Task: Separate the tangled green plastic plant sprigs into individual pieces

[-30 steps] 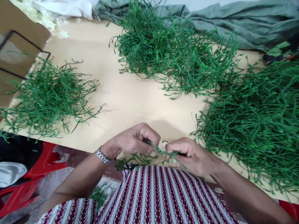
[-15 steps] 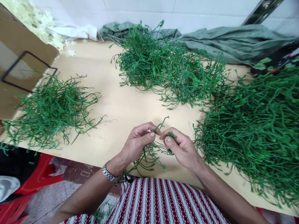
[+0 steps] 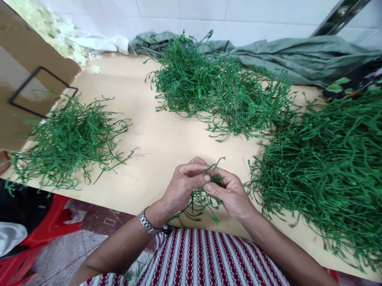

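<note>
Just above the table's near edge, my left hand [image 3: 185, 183] and my right hand [image 3: 233, 194] meet with thumbs nearly touching. The left pinches a thin green artificial plant stem [image 3: 218, 162], whose tip sticks up past the fingers. Closed too, my right hand grips dark green stem pieces [image 3: 217, 179]; their exact shape is partly covered by its fingers. A small bunch of green stems [image 3: 199, 205] hangs or lies beneath both hands, close to my striped clothing. I cannot tell which of these stems are joined.
A large heap of green stems [image 3: 337, 167] covers the table's right side. More stems [image 3: 213, 84] lie at the back, with another pile [image 3: 76, 141] at left. A cardboard box [image 3: 28, 74], black wire frame [image 3: 12, 101] and white flowers [image 3: 56, 29] stand left; green cloth [image 3: 278, 58] lines the wall.
My hands have come together: the left moved right toward the right hand, bringing its stem tip closer to the pieces held there. The view has shifted slightly.
</note>
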Tool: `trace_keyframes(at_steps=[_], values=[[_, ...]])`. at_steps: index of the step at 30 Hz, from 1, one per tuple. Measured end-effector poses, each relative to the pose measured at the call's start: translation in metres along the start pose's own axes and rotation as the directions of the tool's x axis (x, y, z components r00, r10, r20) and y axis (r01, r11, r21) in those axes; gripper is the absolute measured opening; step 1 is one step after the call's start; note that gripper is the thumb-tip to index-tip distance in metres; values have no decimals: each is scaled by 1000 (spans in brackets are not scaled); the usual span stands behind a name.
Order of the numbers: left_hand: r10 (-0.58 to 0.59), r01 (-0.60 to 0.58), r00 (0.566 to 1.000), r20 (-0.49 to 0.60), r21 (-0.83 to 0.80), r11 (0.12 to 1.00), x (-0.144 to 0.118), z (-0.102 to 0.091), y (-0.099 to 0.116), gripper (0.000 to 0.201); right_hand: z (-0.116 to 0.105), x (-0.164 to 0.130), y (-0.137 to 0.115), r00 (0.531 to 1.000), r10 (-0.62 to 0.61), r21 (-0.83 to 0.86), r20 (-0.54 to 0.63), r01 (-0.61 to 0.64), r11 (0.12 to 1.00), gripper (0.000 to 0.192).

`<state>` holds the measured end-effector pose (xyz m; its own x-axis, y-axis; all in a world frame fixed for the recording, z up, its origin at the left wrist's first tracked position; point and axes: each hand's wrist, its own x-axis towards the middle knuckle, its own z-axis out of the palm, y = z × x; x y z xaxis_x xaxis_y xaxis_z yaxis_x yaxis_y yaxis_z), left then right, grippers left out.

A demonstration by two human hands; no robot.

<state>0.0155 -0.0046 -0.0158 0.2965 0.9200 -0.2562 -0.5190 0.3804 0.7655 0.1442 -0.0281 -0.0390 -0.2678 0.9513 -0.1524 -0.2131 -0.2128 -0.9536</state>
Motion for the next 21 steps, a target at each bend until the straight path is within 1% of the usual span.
trace_keyframes(at_steps=[2, 4, 8, 12, 14, 16, 19, 21], values=[[-86, 86, 996, 18, -21, 996, 0, 0, 1, 12, -1, 0, -1, 1000, 4, -9, -2, -4, 1000, 16], [-134, 134, 991, 23, -16, 991, 1, -1, 3, 10, -1, 0, -3, 1000, 9, -23, -8, -9, 1000, 11], [-157, 157, 988, -13, -8, 988, 1, -3, 5, 10, -1, 0, -9, 999, 10, -44, -42, -12, 999, 6], [-103, 103, 995, -2, 15, 995, -1, -3, 6, 10, -2, 0, -11, 998, -44, -92, -40, 40, 995, 4], [-69, 68, 997, 20, 54, 996, -3, -2, 8, 11, -3, 0, -11, 995, -94, -154, -46, 86, 984, 5], [-58, 53, 997, 52, 99, 994, -6, -3, 10, 13, -2, -1, -13, 987, -148, -251, -57, 130, 959, 8], [-100, 83, 991, 87, 179, 980, -8, -6, 13, 21, 0, -1, -18, 973, -227, -423, -48, 186, 887, 11], [-148, 125, 986, 71, 253, 959, -9, -9, 14, 21, 1, -2, -22, 959, -282, -535, -23, 227, 814, 10]])
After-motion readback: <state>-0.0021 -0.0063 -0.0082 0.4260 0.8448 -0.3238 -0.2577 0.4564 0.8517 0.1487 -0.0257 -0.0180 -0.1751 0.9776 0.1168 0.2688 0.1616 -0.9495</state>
